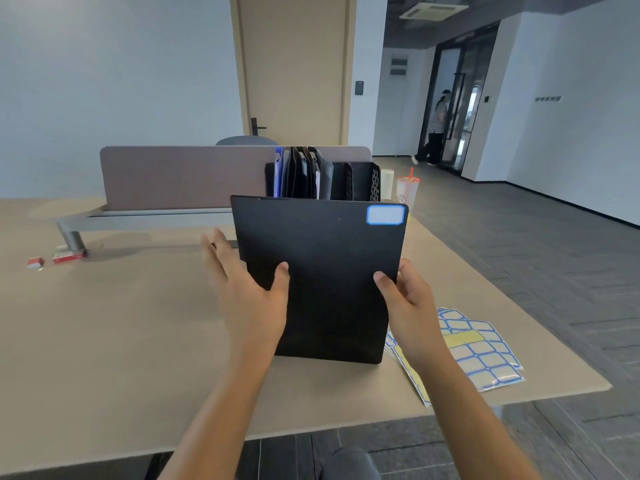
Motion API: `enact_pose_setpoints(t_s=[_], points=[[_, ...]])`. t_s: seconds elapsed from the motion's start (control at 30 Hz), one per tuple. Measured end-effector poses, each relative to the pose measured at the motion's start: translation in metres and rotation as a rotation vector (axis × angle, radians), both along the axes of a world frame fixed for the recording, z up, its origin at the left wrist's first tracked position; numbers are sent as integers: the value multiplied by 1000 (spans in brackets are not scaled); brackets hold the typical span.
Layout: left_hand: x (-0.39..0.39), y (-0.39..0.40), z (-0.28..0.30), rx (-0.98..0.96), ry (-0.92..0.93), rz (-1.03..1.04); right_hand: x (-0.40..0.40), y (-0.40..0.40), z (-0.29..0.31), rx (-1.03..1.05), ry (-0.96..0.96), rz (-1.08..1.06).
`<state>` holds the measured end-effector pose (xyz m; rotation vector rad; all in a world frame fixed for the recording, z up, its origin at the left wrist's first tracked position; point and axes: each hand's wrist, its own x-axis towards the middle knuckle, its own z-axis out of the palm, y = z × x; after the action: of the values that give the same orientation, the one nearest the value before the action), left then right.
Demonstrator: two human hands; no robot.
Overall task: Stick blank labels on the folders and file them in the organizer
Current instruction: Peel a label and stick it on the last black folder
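I hold a black folder (322,258) up off the table, tilted toward me. A blank blue-edged label (385,214) sits at its top right corner. My left hand (249,289) pinches the folder's left edge, thumb on the front, fingers straight behind. My right hand (405,299) grips its right edge, thumb on the front. Behind the folder stands the black mesh organizer (374,180) with several dark folders and a blue one (278,171) filed in its left slots. Sheets of blue-edged labels (485,355) lie on the table under my right wrist.
A grey desk divider (180,174) runs across the back of the beige table (121,323). A plastic cup with a red straw (407,188) stands right of the organizer. Small red-and-white boxes (65,256) lie at the far left. A person stands at the far doorway.
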<state>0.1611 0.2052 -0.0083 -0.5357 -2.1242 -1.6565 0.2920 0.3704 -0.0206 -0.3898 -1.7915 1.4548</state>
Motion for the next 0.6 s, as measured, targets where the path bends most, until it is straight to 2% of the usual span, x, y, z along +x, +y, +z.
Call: enact_pose_setpoints(t_s=[0.13, 0.37, 0.6], points=[[-19, -15, -24, 61, -267, -217, -3, -8, -2, -53, -20, -37], [-26, -14, -37, 107, -286, -332, -5, -21, -18, -99, -90, -63], [-30, -10, -40, 124, -272, -369, -14, -12, 50, -113, 271, -137]])
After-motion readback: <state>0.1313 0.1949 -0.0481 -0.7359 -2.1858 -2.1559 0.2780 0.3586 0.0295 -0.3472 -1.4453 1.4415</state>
